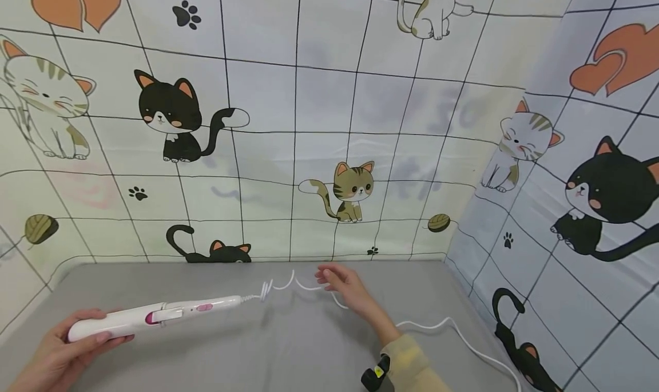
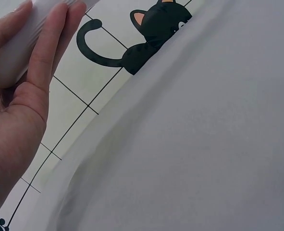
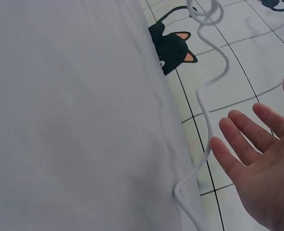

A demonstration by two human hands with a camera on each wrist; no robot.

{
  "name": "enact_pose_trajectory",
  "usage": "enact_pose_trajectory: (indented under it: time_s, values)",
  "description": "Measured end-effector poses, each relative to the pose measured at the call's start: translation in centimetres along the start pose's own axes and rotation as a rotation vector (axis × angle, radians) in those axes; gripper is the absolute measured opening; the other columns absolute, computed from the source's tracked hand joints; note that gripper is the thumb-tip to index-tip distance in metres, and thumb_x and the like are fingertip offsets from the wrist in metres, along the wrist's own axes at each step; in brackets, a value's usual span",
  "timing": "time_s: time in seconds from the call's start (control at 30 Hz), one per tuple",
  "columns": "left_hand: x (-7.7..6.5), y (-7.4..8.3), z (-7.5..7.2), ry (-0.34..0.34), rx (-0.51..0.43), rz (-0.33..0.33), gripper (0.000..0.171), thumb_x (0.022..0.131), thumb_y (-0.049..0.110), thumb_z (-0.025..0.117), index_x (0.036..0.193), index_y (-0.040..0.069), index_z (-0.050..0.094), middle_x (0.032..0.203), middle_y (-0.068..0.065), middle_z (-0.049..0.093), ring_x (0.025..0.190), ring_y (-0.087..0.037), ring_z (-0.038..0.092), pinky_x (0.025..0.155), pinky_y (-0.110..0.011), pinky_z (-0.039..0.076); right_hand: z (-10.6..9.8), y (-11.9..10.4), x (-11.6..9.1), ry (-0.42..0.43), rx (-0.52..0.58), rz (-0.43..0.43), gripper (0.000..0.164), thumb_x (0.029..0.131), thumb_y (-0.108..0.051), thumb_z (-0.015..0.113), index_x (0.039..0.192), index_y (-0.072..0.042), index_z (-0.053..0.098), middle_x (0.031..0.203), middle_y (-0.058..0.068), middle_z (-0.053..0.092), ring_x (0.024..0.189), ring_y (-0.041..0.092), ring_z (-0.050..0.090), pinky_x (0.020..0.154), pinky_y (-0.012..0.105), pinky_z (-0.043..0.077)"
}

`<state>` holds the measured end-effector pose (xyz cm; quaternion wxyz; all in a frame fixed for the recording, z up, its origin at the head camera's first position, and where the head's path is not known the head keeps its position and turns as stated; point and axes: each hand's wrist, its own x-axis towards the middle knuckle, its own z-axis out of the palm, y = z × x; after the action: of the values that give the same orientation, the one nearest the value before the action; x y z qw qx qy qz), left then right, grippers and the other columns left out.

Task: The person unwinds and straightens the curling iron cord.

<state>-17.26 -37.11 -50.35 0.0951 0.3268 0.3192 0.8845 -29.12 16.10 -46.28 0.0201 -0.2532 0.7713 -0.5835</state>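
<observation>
My left hand [image 1: 77, 346] holds a white hair straightener [image 1: 175, 313] with pink accents by its thick end, above the grey surface. In the left wrist view, the fingers [image 2: 43, 53] wrap around its pale, ridged body. From the straightener's narrow end runs a white cord [image 1: 266, 289], coiled close to the handle and wavy farther along. My right hand [image 1: 350, 289] is beside the cord with its fingers loosely spread and nothing gripped. In the right wrist view, the cord [image 3: 204, 110] passes right by a fingertip; whether they touch, I cannot tell.
A grey cloth-covered table [image 1: 247, 357] lies below, with the cord trailing off toward the front right. Behind and to the right stand walls [image 1: 262, 94] covered in cat-print sheeting with a grid pattern. A black device [image 1: 376, 373] sits on the right wrist.
</observation>
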Motion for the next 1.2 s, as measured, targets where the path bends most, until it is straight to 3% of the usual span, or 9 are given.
enact_pose_trajectory:
  time_s: [0.2, 0.37, 0.5, 0.7, 0.9, 1.2]
  values:
    - [0.0, 0.2, 0.2, 0.024, 0.049, -0.003, 0.061, 0.095, -0.031, 0.016, 0.135, -0.008, 0.055, 0.139, -0.024, 0.059, 0.127, -0.034, 0.059, 0.107, -0.055, 0.047, 1.7, -1.1, 1.0, 0.010, -0.060, -0.016, 0.034, 0.108, -0.014, 0.054, 0.135, 0.006, 0.058, 0.128, 0.023, 0.066, 0.118, 0.038, 0.063, 0.099, 0.049, 0.060]
    - [0.4, 0.1, 0.3, -0.039, 0.099, 0.014, 0.062, 0.093, -0.034, 0.017, 0.137, -0.009, 0.053, 0.142, -0.026, 0.057, 0.129, -0.036, 0.058, 0.108, -0.056, 0.045, 3.2, -1.2, 1.7, -0.030, -0.060, -0.055, 0.052, 0.108, -0.014, 0.053, 0.156, -0.005, 0.035, 0.147, 0.024, 0.053, 0.133, 0.040, 0.053, 0.110, 0.044, 0.053]
    - [0.8, 0.0, 0.5, -0.037, 0.142, -0.001, 0.062, 0.093, -0.034, 0.018, 0.138, -0.008, 0.053, 0.142, -0.023, 0.057, 0.129, -0.034, 0.058, 0.108, -0.056, 0.046, 4.2, -1.4, 1.9, -0.068, -0.067, -0.078, 0.059, 0.110, -0.020, 0.049, 0.162, -0.011, 0.023, 0.153, 0.022, 0.046, 0.136, 0.038, 0.051, 0.111, 0.043, 0.052]
    - [1.0, -0.1, 1.0, 0.032, 0.209, -0.045, 0.060, 0.094, -0.033, 0.024, 0.133, -0.003, 0.059, 0.138, -0.018, 0.062, 0.123, -0.031, 0.062, 0.104, -0.054, 0.050, 5.1, -1.6, 2.4, -0.096, -0.130, -0.149, 0.046, 0.112, -0.023, 0.044, 0.155, -0.007, 0.040, 0.141, 0.019, 0.059, 0.131, 0.033, 0.056, 0.113, 0.045, 0.050]
    - [0.8, 0.1, 1.0, 0.091, 0.193, -0.068, 0.058, 0.096, -0.030, 0.025, 0.131, 0.000, 0.062, 0.136, -0.015, 0.063, 0.121, -0.030, 0.063, 0.103, -0.053, 0.052, 5.3, -1.4, 2.2, -0.112, -0.180, -0.145, 0.036, 0.112, -0.023, 0.045, 0.136, -0.003, 0.062, 0.129, 0.010, 0.067, 0.124, 0.025, 0.060, 0.111, 0.042, 0.051]
    - [0.2, 0.2, 0.8, 0.090, 0.120, -0.032, 0.059, 0.097, -0.030, 0.022, 0.133, -0.002, 0.060, 0.137, -0.018, 0.062, 0.122, -0.032, 0.062, 0.104, -0.053, 0.051, 5.4, -0.8, 1.6, -0.124, -0.175, -0.134, 0.024, 0.108, -0.018, 0.055, 0.112, -0.001, 0.071, 0.113, 0.005, 0.068, 0.111, 0.017, 0.061, 0.109, 0.044, 0.052]
